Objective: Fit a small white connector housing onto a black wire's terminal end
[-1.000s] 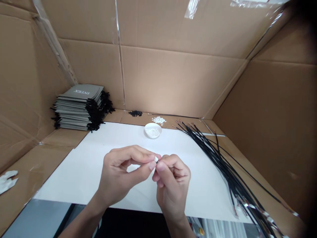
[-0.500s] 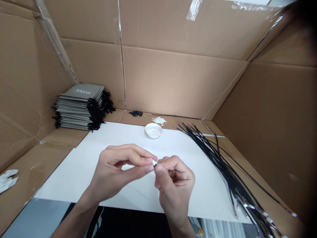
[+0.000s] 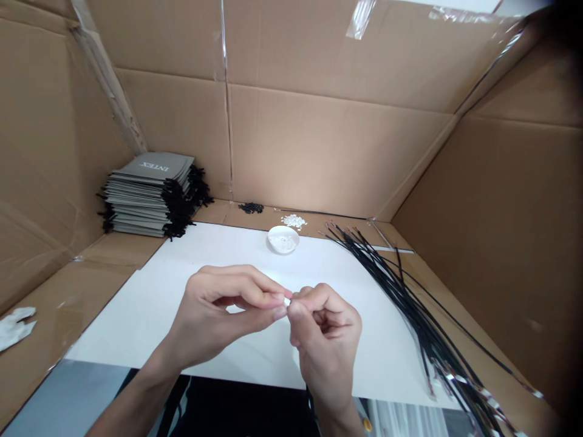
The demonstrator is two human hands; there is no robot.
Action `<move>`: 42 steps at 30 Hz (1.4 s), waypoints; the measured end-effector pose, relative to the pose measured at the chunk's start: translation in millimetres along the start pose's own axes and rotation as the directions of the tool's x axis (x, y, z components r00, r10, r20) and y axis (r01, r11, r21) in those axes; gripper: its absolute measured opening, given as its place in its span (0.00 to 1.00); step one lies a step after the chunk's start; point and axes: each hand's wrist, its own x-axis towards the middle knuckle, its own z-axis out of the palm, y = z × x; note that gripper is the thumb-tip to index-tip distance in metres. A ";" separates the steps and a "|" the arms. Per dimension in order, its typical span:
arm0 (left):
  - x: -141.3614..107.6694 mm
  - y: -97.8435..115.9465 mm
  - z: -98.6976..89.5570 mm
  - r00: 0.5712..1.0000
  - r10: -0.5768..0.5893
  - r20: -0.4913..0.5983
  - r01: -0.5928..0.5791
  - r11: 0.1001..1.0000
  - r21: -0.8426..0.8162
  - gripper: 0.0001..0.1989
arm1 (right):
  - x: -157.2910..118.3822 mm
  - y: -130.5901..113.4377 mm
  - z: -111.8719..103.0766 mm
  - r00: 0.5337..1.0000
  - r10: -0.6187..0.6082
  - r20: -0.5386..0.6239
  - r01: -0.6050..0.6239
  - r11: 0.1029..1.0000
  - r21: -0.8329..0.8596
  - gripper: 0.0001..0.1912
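Note:
Above the white board (image 3: 173, 303), my left hand (image 3: 232, 303) pinches a small white piece (image 3: 286, 301) between thumb and forefinger. My right hand (image 3: 325, 334) is closed right against it, its thumb and forefinger pressed together at the piece's right side. What those right fingertips grip is too small and hidden to make out. Beyond my hands stands a white bowl (image 3: 283, 241) with small white bits in it. Behind the bowl lie a heap of small white pieces (image 3: 294, 221) and a heap of small black pieces (image 3: 251, 207).
A stack of grey INTEX pouches (image 3: 141, 200) with black cords stands at the back left. Black cables (image 3: 396, 291) with bare wire ends run along the right side. Crumpled white paper (image 3: 16, 328) lies at the far left. Cardboard walls (image 3: 319, 145) surround the board.
Both hands have shifted slightly right, still pressed together at the fingertips. The dark bit seen between them earlier is now hidden, and the white piece shows a little differently.

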 end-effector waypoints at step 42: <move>3.8 -25.0 27.7 0.945 0.196 -0.263 -0.246 0.954 -0.174 0.10 | -12.9 30.9 -2.2 0.850 -0.513 -0.117 0.428 0.803 -0.414 0.21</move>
